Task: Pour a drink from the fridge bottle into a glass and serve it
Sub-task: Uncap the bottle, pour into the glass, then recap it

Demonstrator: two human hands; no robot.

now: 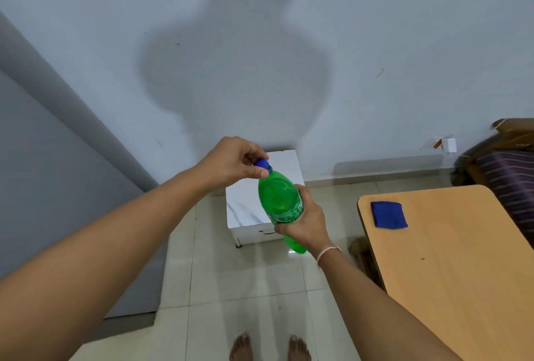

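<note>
Green bottle point(281, 201), held in the air left of the tabletop point(450, 259): right hand point(306, 223) wraps its slick, yielding midsection; left hand point(231, 162) fingers point(263, 173) pinch the blue cap point(262, 163). Likely light; grip the label band.

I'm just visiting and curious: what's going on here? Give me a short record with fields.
bottle: green bottle, held in the air, tilted
cap: blue cap, still on the neck
left hand: left hand pinching the cap
right hand: right hand wrapped around the bottle's body
table: wooden table to the right, a folded blue cloth on it
glass: none in view
</note>
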